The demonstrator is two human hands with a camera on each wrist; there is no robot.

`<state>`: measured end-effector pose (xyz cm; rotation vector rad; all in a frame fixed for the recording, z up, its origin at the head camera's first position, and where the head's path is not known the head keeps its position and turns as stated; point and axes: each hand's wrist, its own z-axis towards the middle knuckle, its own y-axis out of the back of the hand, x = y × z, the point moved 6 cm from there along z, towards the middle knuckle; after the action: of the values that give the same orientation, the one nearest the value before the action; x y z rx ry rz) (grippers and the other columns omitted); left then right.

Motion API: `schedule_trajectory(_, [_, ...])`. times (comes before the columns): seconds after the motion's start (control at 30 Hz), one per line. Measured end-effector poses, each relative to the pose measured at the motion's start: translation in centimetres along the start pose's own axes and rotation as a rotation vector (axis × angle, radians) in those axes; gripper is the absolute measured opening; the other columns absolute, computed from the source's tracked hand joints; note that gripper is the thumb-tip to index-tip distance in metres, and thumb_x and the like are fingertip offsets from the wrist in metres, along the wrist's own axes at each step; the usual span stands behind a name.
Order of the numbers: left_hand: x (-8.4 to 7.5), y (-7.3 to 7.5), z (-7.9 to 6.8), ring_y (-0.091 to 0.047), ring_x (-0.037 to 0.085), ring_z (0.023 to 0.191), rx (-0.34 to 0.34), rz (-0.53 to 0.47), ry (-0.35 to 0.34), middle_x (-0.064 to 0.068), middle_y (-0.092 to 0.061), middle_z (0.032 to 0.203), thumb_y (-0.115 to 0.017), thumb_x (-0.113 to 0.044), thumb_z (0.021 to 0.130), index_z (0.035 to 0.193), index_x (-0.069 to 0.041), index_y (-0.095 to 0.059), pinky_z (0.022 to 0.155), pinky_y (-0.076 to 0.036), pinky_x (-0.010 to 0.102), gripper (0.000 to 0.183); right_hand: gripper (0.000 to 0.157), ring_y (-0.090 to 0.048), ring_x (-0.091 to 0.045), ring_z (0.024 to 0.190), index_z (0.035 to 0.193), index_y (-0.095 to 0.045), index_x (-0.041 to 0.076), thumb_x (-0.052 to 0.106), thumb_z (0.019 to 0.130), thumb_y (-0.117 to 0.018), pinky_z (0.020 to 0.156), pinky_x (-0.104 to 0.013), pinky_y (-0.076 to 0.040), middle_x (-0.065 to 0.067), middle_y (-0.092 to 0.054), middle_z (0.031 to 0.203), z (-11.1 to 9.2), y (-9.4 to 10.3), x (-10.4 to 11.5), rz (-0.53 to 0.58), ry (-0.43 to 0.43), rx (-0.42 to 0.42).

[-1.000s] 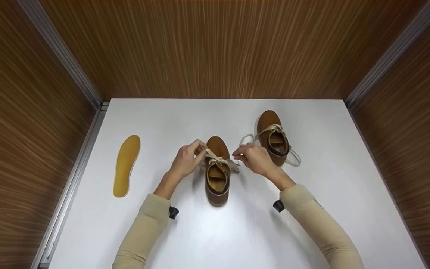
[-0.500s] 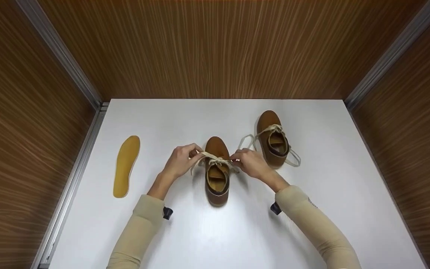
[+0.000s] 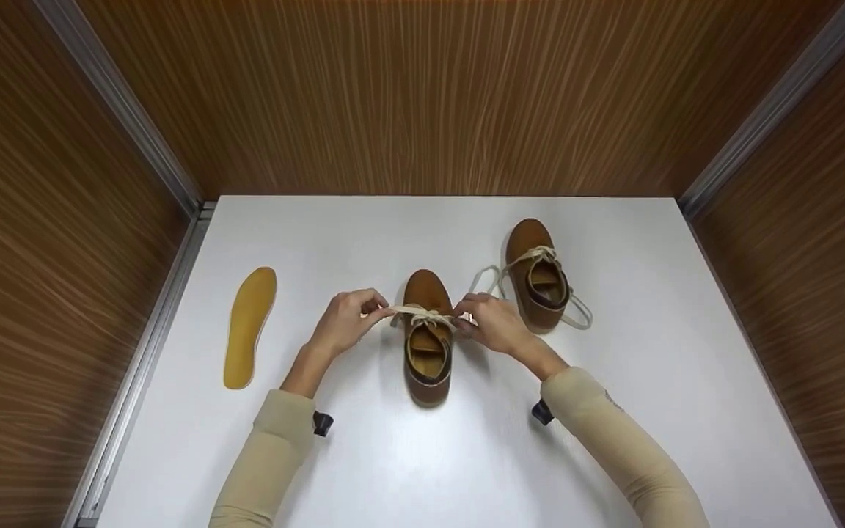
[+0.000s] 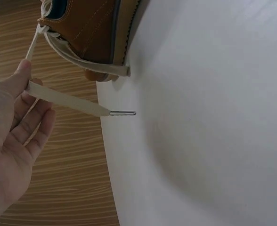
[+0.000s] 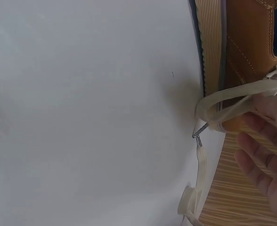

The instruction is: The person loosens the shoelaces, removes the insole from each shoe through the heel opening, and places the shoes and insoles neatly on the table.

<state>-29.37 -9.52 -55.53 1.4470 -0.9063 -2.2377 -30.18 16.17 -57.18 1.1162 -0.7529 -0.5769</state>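
A brown leather shoe point(image 3: 428, 288) sits mid-table, toe away from me, its cream shoelace point(image 3: 409, 311) knotted over the tongue. To the left of it, my left hand point(image 3: 345, 320) pinches one end of the lace between thumb and finger and draws it taut. In the left wrist view a flat tail point(image 4: 70, 100) with a metal aglet point(image 4: 123, 113) sticks out past those fingers. At the shoe's right side, my right hand point(image 3: 494, 320) pinches the other part of the lace point(image 5: 232, 92), which loops beside the sole in the right wrist view.
A second brown shoe point(image 3: 528, 238) stands farther back on the right, its loose lace point(image 3: 487, 272) trailing close to my right hand. A yellow insole point(image 3: 249, 328) lies on the white table point(image 3: 408, 469) at left. Wood-grain panels point(image 3: 422, 95) enclose the back and sides.
My left hand has moved left and slightly toward me, pulling the lace out straight. My right hand has come in to the shoe's side and taken the lace there.
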Motion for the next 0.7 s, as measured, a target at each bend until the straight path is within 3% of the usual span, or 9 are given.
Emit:
schedule_trajectory(0.27, [0.1,0.1,-0.5,-0.072,0.022,0.081,0.012,0.069,-0.019,0.007,-0.076,0.087,-0.08,-0.021,0.093,0.099,-0.008,-0.08,0.077,-0.061,0.04,0.015,0.007,-0.07,-0.019,0.083,0.099,-0.079,0.021,0.02,0.093,-0.075,0.064,-0.039,-0.056,0.004,-0.078,0.093,-0.7,1.5,-0.2,0.017,-0.017,-0.027])
schedule_trajectory(0.7, [0.4,0.2,-1.0,-0.072,0.02,0.08,-0.008,0.124,-0.053,0.005,-0.075,0.085,-0.083,-0.023,0.091,0.091,-0.009,-0.08,0.074,-0.06,0.037,0.014,0.007,-0.073,-0.019,0.088,0.099,-0.082,0.02,0.017,0.093,-0.079,0.06,-0.036,-0.056,0.004,-0.077,0.094,-1.2,3.4,0.6,-0.076,0.083,-0.094])
